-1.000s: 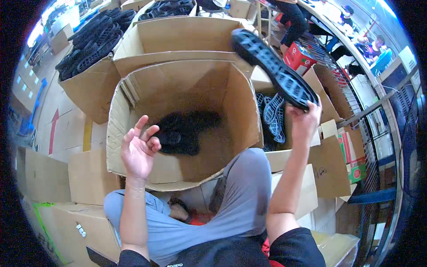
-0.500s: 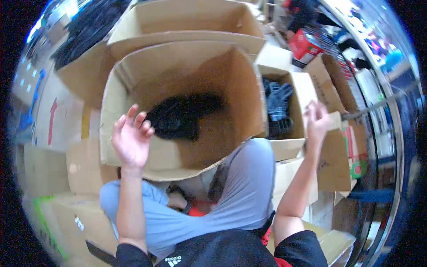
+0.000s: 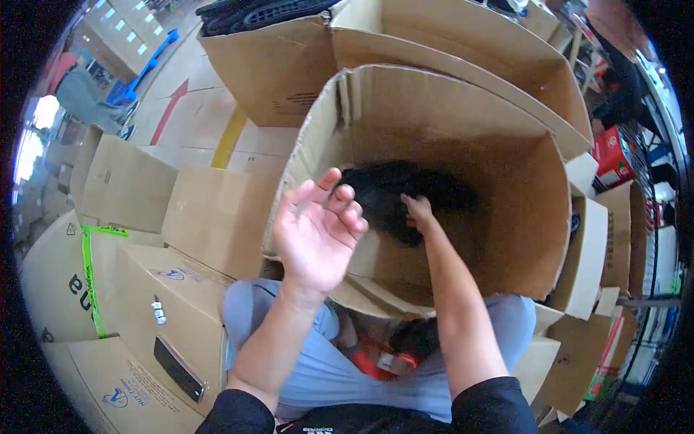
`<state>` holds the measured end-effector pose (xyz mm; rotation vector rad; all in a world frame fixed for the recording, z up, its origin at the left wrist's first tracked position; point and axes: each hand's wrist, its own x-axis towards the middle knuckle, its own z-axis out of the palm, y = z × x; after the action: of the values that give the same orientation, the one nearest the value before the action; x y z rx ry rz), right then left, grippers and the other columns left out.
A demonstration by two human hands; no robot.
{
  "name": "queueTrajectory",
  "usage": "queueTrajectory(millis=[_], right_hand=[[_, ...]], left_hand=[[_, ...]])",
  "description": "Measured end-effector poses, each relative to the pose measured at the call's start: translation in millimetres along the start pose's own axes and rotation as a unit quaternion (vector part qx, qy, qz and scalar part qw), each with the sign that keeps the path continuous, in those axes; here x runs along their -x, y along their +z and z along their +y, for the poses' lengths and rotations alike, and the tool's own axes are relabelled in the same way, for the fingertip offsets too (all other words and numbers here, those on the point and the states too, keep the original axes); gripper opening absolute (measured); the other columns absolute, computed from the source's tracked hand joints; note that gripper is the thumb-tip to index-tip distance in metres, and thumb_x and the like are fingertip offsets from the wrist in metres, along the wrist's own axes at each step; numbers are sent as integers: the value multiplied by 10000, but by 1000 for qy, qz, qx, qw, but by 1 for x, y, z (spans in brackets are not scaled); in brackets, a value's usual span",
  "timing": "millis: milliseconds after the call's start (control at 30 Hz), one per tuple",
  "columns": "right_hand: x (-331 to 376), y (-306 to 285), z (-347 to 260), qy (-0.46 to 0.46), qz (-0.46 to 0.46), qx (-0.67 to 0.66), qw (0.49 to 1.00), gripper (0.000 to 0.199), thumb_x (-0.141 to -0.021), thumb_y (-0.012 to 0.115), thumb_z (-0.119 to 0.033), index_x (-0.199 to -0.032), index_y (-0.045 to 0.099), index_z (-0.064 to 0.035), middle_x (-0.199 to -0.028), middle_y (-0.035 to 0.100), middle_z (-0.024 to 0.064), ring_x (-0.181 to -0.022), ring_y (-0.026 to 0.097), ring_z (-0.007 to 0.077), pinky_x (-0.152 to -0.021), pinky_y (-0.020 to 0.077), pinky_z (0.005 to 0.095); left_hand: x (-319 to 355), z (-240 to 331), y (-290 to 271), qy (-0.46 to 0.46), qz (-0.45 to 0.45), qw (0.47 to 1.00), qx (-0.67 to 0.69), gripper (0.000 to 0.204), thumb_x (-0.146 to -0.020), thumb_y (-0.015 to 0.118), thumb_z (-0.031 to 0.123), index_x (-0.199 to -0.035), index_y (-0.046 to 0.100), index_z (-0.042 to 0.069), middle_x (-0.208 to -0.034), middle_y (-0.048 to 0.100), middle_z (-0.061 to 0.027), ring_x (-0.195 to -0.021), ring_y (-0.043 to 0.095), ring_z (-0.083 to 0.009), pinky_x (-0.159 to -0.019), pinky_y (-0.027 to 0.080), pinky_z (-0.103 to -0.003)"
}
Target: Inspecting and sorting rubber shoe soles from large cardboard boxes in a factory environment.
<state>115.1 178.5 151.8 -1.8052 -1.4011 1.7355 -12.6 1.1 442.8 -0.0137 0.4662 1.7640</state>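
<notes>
A large open cardboard box (image 3: 520,210) stands in front of my knees. Dark black fabric items (image 3: 383,181) lie in a loose heap on its bottom; their exact kind is hard to make out. My right hand (image 3: 418,212) reaches down into the box at this heap, its visible fingers apart and at the fabric. Nothing shows as lifted in it. Over the box's near left side, my left hand (image 3: 322,235) hovers palm up, its fingers loosely bent and apart, holding nothing.
Another open box (image 3: 463,65) stands behind, beside a carton (image 3: 271,72) topped with folded black fabric (image 3: 267,14). To the left are cartons (image 3: 173,282) with a dark flat phone-like object (image 3: 178,369) on one. A smaller box (image 3: 582,253) sits at right. A person (image 3: 87,94) stands far left.
The view has swung left. My right hand has moved from the smaller box at right into the large box, down to the black fabric. My left hand stays raised and open.
</notes>
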Motion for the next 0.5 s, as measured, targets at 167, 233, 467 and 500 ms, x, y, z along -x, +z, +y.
queueTrajectory(millis=[167, 233, 467, 500], right_hand=[[-55, 32, 100, 57, 48, -114, 991, 1068, -639, 758, -439, -1414, 65, -198, -1397, 266, 117, -1205, 357, 339, -855, 397, 491], [-65, 32, 109, 55, 70, -143, 986, 1025, -631, 769, -419, -1401, 138, -173, -1357, 319, 143, -1155, 407, 332, -812, 423, 471], [-4, 47, 25, -2, 47, -104, 993, 478, -574, 789, -240, -878, 519, 13, -601, 527, 40, -468, 448, 125, -421, 355, 284], [-9, 39, 12, -23, 52, -149, 987, 456, -575, 786, -238, -850, 512, 2, -610, 524, 37, -471, 447, 124, -417, 352, 284]], left_hand=[[4, 2, 1, -26, -16, 998, 48, 306, -844, 469, 279, -1027, 558, 50, -831, 599, -89, -669, 548, -197, -635, 447, -324], [0, -10, 1, -30, 27, 999, 13, 318, -818, 498, 315, -1011, 549, 69, -796, 538, -61, -668, 480, -182, -628, 419, -302], [-1, -12, -10, -23, 77, 993, -81, 243, -840, 510, 264, -991, 550, 79, -833, 593, -54, -676, 546, -154, -633, 437, -288], [-4, -19, -11, -23, 76, 992, -96, 225, -845, 520, 258, -989, 545, 87, -844, 610, -45, -673, 564, -138, -639, 452, -286]])
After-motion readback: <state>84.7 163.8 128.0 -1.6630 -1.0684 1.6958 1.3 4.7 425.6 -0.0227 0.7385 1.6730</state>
